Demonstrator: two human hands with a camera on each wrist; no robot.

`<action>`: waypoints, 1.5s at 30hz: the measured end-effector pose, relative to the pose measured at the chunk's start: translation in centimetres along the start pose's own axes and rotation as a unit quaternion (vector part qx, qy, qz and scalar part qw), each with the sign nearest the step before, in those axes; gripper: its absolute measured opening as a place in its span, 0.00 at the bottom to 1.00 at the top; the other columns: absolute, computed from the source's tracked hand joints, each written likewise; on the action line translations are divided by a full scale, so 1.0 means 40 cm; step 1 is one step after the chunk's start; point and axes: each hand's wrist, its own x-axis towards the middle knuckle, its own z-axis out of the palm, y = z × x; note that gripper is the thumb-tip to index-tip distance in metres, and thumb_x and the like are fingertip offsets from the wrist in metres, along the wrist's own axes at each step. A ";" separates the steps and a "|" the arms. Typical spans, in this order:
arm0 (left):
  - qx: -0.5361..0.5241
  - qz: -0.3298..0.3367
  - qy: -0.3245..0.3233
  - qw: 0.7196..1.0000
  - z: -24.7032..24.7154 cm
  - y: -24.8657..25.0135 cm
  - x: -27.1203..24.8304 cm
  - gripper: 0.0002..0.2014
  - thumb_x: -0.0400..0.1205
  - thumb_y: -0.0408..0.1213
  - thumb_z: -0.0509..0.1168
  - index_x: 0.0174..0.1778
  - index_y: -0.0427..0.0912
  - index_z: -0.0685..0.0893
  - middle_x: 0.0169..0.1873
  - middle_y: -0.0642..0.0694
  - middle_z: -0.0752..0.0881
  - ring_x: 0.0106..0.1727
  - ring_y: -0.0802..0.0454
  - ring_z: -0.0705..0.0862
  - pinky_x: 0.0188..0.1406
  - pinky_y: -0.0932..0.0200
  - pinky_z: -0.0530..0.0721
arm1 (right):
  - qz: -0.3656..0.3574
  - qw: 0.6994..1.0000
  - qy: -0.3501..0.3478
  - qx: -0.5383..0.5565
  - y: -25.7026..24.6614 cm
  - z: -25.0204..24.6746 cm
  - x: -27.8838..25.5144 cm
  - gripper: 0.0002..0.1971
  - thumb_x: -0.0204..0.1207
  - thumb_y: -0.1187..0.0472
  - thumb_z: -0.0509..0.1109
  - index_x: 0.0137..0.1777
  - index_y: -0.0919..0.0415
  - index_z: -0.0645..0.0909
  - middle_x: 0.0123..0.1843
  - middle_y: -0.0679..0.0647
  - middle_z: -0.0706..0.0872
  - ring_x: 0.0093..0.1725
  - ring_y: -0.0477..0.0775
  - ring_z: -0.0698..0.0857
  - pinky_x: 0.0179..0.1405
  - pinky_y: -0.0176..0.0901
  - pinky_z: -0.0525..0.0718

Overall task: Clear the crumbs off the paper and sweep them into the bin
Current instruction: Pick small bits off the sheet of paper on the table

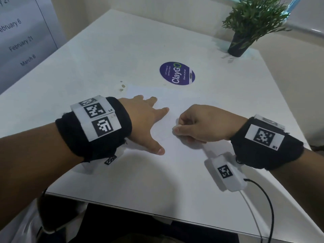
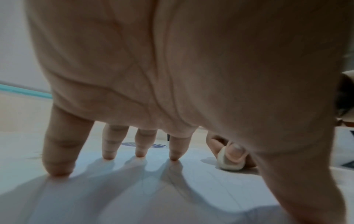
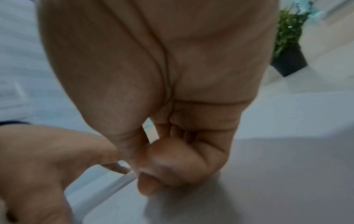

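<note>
While the sheet of paper [image 1: 175,109] lies flat on the white counter [image 1: 108,50], a few small brownish crumbs [image 1: 122,86] sit on the bare counter just beyond the paper's far left corner; whether any remain on the sheet itself cannot be told. The left hand [image 1: 143,120] rests on the left part of the paper with its grip spread, the straight fingertips [image 2: 57,172] touching the surface and the thumb splayed toward the person. The right hand [image 1: 201,125] is just beside it over the middle of the sheet, its grip curled, thumb pressed against the index finger; the left wrist view shows a small pale object [image 2: 229,162] pinched there and touching the paper, but what it is cannot be told. In the right wrist view the curled fingers [image 3: 182,159] hide this object. Both wrists carry black bands with square-patterned marker tags, and a white cabled box [image 1: 226,172] hangs below the right wrist. Farther out on the counter are a round purple "ClayGo" sticker [image 1: 177,73] and, at the far right corner, a potted green plant [image 1: 245,32]. A board with printed dates [image 1: 22,42] stands at the left.
</note>
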 end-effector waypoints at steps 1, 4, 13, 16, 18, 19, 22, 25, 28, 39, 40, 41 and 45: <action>-0.001 -0.004 -0.003 1.000 0.002 0.001 -0.003 0.63 0.62 0.85 0.60 0.87 0.63 0.38 0.89 0.48 0.41 0.88 0.36 0.48 0.75 0.34 0.70 | -0.005 0.999 0.007 -0.033 -0.003 -0.003 0.004 0.22 0.83 0.49 0.66 0.32 0.62 0.81 0.30 0.55 0.88 0.24 0.46 0.77 0.39 0.50 0.84; 0.004 -0.011 -0.007 1.000 0.000 0.004 -0.008 0.62 0.63 0.86 0.59 0.87 0.65 0.34 0.89 0.49 0.36 0.89 0.38 0.43 0.77 0.34 0.67 | -0.007 0.997 -0.015 -0.070 -0.015 -0.001 0.003 0.24 0.84 0.48 0.64 0.31 0.63 0.80 0.31 0.57 0.86 0.26 0.48 0.76 0.42 0.55 0.85; 0.001 -0.017 -0.011 1.000 0.002 0.004 -0.010 0.61 0.64 0.86 0.58 0.86 0.66 0.32 0.88 0.51 0.34 0.89 0.40 0.40 0.77 0.33 0.66 | -0.014 0.995 -0.008 -0.102 -0.019 -0.016 0.016 0.23 0.85 0.48 0.63 0.33 0.63 0.82 0.31 0.56 0.85 0.31 0.53 0.80 0.44 0.53 0.85; -0.004 -0.017 -0.014 1.000 0.002 0.004 -0.010 0.62 0.64 0.85 0.59 0.86 0.66 0.32 0.88 0.51 0.34 0.89 0.40 0.39 0.79 0.34 0.64 | -0.061 0.990 -0.056 -0.111 -0.052 0.032 -0.005 0.23 0.85 0.48 0.63 0.33 0.62 0.81 0.28 0.51 0.85 0.31 0.49 0.81 0.37 0.39 0.81; -0.004 -0.017 -0.016 1.000 0.001 0.003 -0.010 0.62 0.64 0.86 0.58 0.85 0.66 0.32 0.88 0.51 0.33 0.89 0.40 0.39 0.79 0.33 0.64 | -0.049 0.992 -0.026 -0.117 -0.031 0.017 0.010 0.23 0.85 0.48 0.63 0.34 0.62 0.82 0.30 0.53 0.86 0.33 0.52 0.82 0.39 0.43 0.81; -0.002 -0.017 -0.018 1.000 0.001 0.004 -0.009 0.62 0.64 0.86 0.58 0.85 0.66 0.31 0.88 0.51 0.33 0.89 0.40 0.39 0.79 0.33 0.64 | -0.026 0.993 -0.004 -0.113 -0.017 -0.002 0.017 0.23 0.85 0.48 0.63 0.34 0.62 0.83 0.31 0.54 0.86 0.35 0.54 0.83 0.40 0.47 0.82; -0.004 -0.016 -0.016 1.000 0.003 0.002 -0.010 0.62 0.63 0.86 0.58 0.86 0.66 0.32 0.88 0.51 0.33 0.89 0.40 0.39 0.79 0.33 0.64 | -0.036 0.993 0.008 -0.111 -0.022 0.004 0.015 0.22 0.85 0.49 0.62 0.34 0.62 0.82 0.31 0.54 0.86 0.36 0.56 0.84 0.38 0.47 0.81; -0.007 -0.014 -0.009 1.000 0.007 0.001 -0.006 0.62 0.63 0.86 0.58 0.85 0.66 0.32 0.88 0.50 0.34 0.89 0.40 0.39 0.79 0.34 0.64 | -0.086 0.988 -0.035 -0.120 -0.051 0.044 -0.001 0.22 0.86 0.50 0.61 0.34 0.62 0.81 0.29 0.52 0.85 0.33 0.51 0.83 0.36 0.42 0.80; -0.006 -0.013 -0.015 1.000 0.005 0.001 -0.007 0.62 0.63 0.87 0.57 0.85 0.66 0.31 0.88 0.50 0.33 0.89 0.39 0.39 0.79 0.34 0.64 | -0.011 0.994 0.020 -0.109 -0.003 -0.013 0.026 0.22 0.86 0.49 0.62 0.34 0.62 0.82 0.30 0.53 0.85 0.33 0.53 0.82 0.34 0.43 0.78; -0.016 -0.009 -0.006 1.000 0.012 -0.001 -0.007 0.62 0.63 0.86 0.58 0.86 0.66 0.32 0.88 0.50 0.34 0.89 0.39 0.39 0.80 0.36 0.64 | -0.050 0.992 0.034 -0.109 -0.022 0.009 0.033 0.22 0.85 0.51 0.61 0.35 0.66 0.80 0.31 0.58 0.85 0.36 0.60 0.83 0.37 0.48 0.80; -0.017 -0.009 -0.003 1.000 0.014 -0.001 -0.007 0.62 0.63 0.86 0.58 0.86 0.66 0.32 0.88 0.50 0.34 0.89 0.39 0.39 0.80 0.36 0.64 | -0.085 0.989 0.012 -0.119 -0.042 0.035 0.026 0.22 0.85 0.51 0.60 0.34 0.65 0.79 0.30 0.57 0.85 0.34 0.58 0.83 0.37 0.48 0.81; -0.017 -0.008 0.001 1.000 0.015 0.001 -0.006 0.62 0.63 0.86 0.58 0.86 0.66 0.32 0.89 0.50 0.35 0.89 0.39 0.40 0.80 0.36 0.64 | -0.106 0.987 -0.013 -0.121 -0.054 0.052 0.018 0.22 0.85 0.51 0.60 0.34 0.64 0.79 0.29 0.56 0.85 0.34 0.57 0.83 0.38 0.48 0.82; -0.015 -0.007 -0.004 1.000 0.011 0.000 -0.010 0.62 0.63 0.86 0.58 0.86 0.65 0.32 0.88 0.50 0.34 0.89 0.39 0.40 0.79 0.36 0.64 | -0.034 0.994 0.019 -0.105 -0.007 -0.014 0.044 0.23 0.86 0.50 0.61 0.33 0.63 0.81 0.30 0.57 0.85 0.36 0.58 0.83 0.40 0.48 0.81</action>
